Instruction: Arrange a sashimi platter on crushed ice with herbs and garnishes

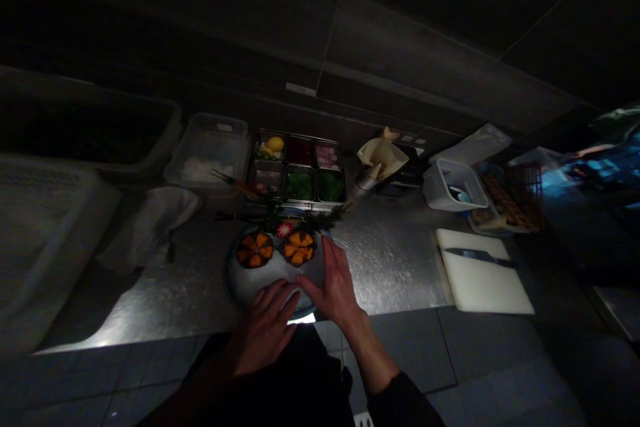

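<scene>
Plate (245, 283) — L hand (263, 327) on near edge | R hand (333, 283) on right edge

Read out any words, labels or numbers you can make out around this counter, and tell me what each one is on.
No text is readable: the white strip on the dark wall panel, the pale label on the clear plastic tub and the small pale tags behind the folded paper are all too small and blurred to read.
</scene>
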### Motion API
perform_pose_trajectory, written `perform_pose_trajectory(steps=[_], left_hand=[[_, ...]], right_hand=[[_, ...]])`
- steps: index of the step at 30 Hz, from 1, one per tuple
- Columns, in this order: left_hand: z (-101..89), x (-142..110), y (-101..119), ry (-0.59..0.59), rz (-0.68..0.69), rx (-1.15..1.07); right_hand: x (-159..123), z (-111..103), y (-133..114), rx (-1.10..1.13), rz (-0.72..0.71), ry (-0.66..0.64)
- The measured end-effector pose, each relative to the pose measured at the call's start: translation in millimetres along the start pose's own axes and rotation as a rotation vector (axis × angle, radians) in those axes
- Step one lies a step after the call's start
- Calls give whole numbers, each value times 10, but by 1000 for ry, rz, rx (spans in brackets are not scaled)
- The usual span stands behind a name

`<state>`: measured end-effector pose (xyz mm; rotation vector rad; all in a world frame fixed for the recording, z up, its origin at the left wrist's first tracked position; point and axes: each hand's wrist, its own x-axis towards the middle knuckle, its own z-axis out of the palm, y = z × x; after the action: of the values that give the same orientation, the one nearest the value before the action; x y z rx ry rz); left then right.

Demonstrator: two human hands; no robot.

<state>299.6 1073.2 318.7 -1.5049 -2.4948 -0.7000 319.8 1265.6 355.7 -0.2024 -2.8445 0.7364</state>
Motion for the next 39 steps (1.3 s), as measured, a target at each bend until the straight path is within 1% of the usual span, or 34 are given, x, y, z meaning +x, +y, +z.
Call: perform_pose_trajectory(steps=[2,3,5,7,9,12,15,18,21,25,27,29,31,32,34,36,37,38,39], left_hand=[[63,56,26,-40,16,45],[83,70,19,-67,8,71],[97,62,-23,-120,-39,134],[94,30,-59,-156,-68,184],[103,11,-57,-167,-68,193],[150,11,-14,-169,-92,167],[170,-59,-41,-150,-118,154],[130,-221,-120,-104,-114,164],[99,-343,-126,-68,-114,164],[154,-340,-36,-15,-157,153],[203,-302,-7,-19,-172,146],[228,-276,-6,-30,-159,139],[182,-303,-20,-15,-137,151],[122,-349,-26,9,-139,154],[-69,-522,-29,67,-212,116],[-302,-784,-30,102,-414,-46],[-408,-928,-38,112,-529,-191],[-495,-1063,-54,101,-662,-339],[-556,-1178,-80,78,-788,-468]], right_hand=[[-231,-27,128,45,73,82],[-342,-35,193,51,111,93],[-522,-31,292,42,181,62],[-607,5,322,31,223,8],[-579,65,284,19,217,-51],[-402,149,176,-23,172,-146],[-279,157,92,-54,180,-172],[-322,119,23,-37,131,-229],[-407,122,-30,-16,69,-281],[-403,239,-15,-18,15,-321],[-359,305,5,-23,-8,-344],[-321,310,5,-3,-29,-347],[-340,186,-5,66,-16,-313],[-393,65,0,128,12,-290],[-630,-267,55,303,116,-249],[-1045,-614,183,496,290,-247],[-1296,-748,266,597,369,-227],[-1549,-838,353,645,489,-173],[-1783,-881,436,666,574,-136]])
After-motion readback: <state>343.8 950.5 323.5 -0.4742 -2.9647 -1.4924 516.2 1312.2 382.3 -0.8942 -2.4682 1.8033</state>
